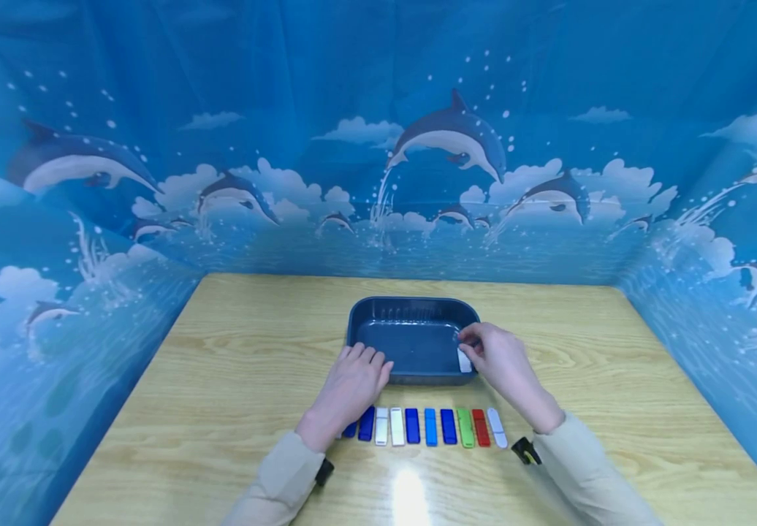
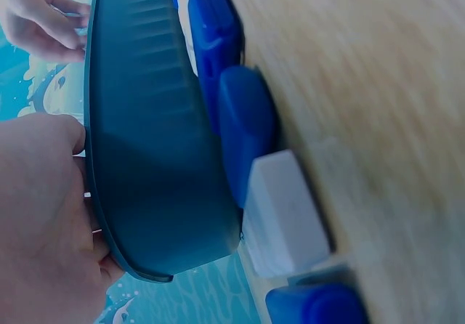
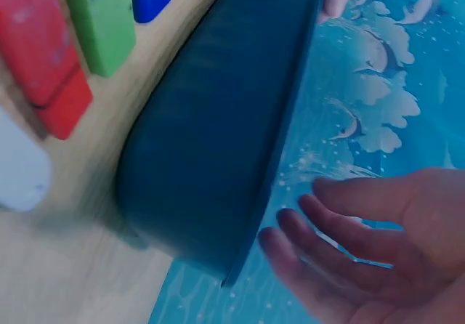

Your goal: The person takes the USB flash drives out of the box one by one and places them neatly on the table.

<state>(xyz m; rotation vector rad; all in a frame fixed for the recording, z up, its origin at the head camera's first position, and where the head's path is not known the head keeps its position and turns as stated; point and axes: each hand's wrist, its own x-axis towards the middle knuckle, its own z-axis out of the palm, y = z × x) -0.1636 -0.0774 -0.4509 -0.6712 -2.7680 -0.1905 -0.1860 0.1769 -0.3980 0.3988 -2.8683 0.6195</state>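
A dark blue-green basin (image 1: 411,379) stands in the middle of the table. My left hand (image 1: 355,376) rests at its front left, fingers reaching over the rim; their tips are hidden behind the wall in the left wrist view. Above the basin's right end, my right hand (image 1: 498,358) has its fingers loosely bent. A white flat piece (image 1: 464,360), like a USB flash drive, lies inside against the right wall, just below those fingertips. In the right wrist view nothing shows between the right thumb and fingers (image 3: 341,244).
Several capped sticks like USB flash drives form a row before the basin: dark blue (image 1: 412,426), light blue (image 1: 431,427), green (image 1: 465,427), red (image 1: 481,427), pale (image 1: 497,427) and white (image 1: 381,427). The left forearm covers the row's left end. A dolphin-printed curtain (image 1: 326,256) surrounds the wooden table (image 1: 589,365).
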